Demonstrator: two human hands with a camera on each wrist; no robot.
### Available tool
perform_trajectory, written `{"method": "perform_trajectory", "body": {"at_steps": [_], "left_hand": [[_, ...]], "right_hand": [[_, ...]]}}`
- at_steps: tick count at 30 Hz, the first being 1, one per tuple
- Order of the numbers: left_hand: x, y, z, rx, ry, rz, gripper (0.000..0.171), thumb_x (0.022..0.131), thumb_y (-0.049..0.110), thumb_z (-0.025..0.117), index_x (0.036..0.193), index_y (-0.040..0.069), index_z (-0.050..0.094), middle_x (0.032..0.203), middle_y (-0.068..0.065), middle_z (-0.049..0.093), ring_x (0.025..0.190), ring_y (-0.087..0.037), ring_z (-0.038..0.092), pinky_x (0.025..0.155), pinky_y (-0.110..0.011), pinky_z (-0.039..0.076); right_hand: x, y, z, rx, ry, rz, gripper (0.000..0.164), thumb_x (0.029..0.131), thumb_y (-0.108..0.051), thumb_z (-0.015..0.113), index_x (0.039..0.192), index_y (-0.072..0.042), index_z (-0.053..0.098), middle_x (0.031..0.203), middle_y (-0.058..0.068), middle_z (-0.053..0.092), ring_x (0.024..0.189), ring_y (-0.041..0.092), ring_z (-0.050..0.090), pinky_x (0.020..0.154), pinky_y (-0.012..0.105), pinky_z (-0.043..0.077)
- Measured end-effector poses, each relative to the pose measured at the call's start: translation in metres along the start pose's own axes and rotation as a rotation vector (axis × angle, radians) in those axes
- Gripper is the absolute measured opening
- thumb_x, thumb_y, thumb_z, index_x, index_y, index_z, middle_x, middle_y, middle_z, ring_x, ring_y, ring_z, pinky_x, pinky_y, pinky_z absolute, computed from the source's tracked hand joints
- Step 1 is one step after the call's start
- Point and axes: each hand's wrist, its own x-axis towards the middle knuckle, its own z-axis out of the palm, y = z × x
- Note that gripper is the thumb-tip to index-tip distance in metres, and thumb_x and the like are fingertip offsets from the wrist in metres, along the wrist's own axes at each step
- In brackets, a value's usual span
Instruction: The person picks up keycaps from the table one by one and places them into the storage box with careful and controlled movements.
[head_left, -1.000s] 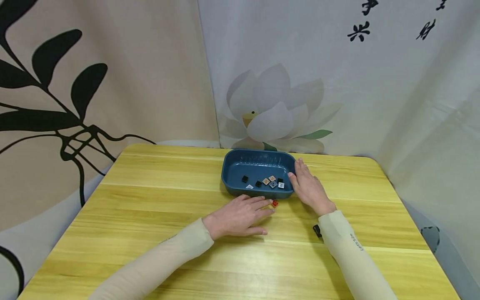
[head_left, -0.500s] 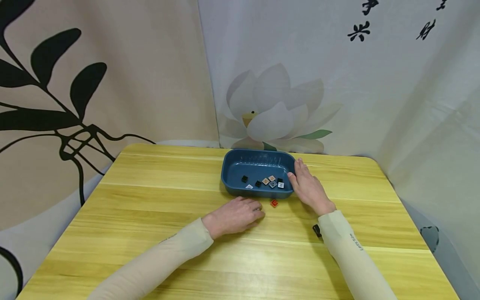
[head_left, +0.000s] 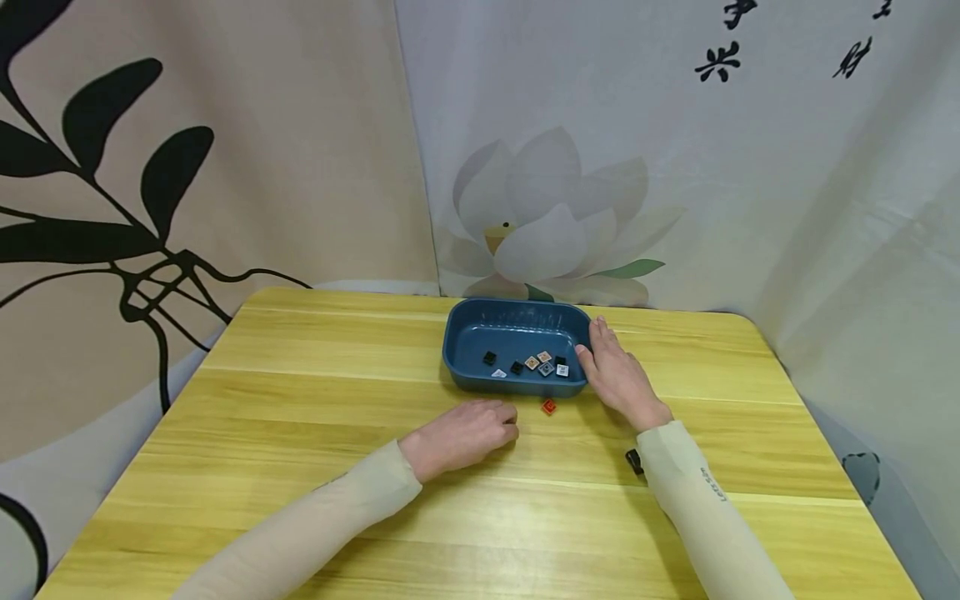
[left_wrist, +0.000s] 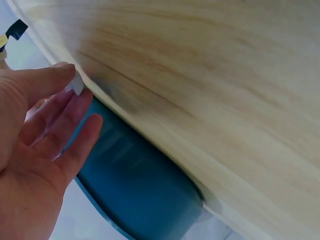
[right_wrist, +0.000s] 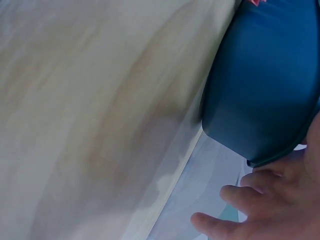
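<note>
A blue tray (head_left: 517, 387) stands near the table's far edge, with several small black, white, grey and orange keycap-like pieces (head_left: 532, 363) inside. My left hand (head_left: 465, 433) is just in front of it. In the left wrist view, its thumb and fingers pinch a small white keycap-like piece (left_wrist: 77, 84), mostly hidden; the head view does not show it. A red piece (head_left: 549, 407) lies on the table to the right of this hand, apart from it. My right hand (head_left: 621, 375) rests against the tray's right side, fingers straight and thumb on the rim.
The wooden table (head_left: 337, 375) extends around the tray. Beside the right sleeve (head_left: 705, 500) is a small black object (head_left: 634, 462), its kind unclear. A printed curtain (head_left: 555, 167) hangs behind the table.
The left hand was spread with a finger at the red piece. Its fingers have drawn together and moved left, away from that piece. The right hand and tray have stayed put.
</note>
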Motion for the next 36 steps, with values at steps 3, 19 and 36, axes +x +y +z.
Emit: {"method": "perform_trajectory", "body": {"at_steps": [3,19,36], "left_hand": [[-0.001,0.000,-0.002,0.000,0.022,0.001,0.017,0.098,0.005,0.070,0.108,0.014,0.080,0.105,0.000,0.069,0.094,-0.012,0.065,0.084,-0.022,0.054],[0.003,-0.015,-0.020,-0.068,0.247,-0.052,0.019,0.095,0.004,0.074,0.113,0.010,0.080,0.113,-0.001,0.072,0.103,-0.013,0.068,0.094,-0.027,0.054],[0.024,-0.045,-0.034,-0.100,0.325,-0.203,0.018,0.096,0.003,0.074,0.112,0.007,0.080,0.113,-0.003,0.072,0.102,-0.015,0.069,0.093,-0.028,0.055]], "right_hand": [[0.000,0.000,0.001,0.001,0.000,0.001,0.068,0.114,-0.037,0.031,0.162,0.007,0.013,0.170,0.025,0.007,0.154,0.046,0.016,0.117,0.066,0.025],[0.000,0.000,0.001,0.011,0.006,0.002,0.068,0.114,-0.037,0.032,0.162,0.007,0.013,0.171,0.024,0.006,0.155,0.045,0.017,0.118,0.065,0.026],[-0.001,-0.002,0.001,0.009,0.005,0.005,0.069,0.114,-0.039,0.031,0.162,0.006,0.013,0.171,0.023,0.006,0.155,0.045,0.016,0.118,0.065,0.025]]}}
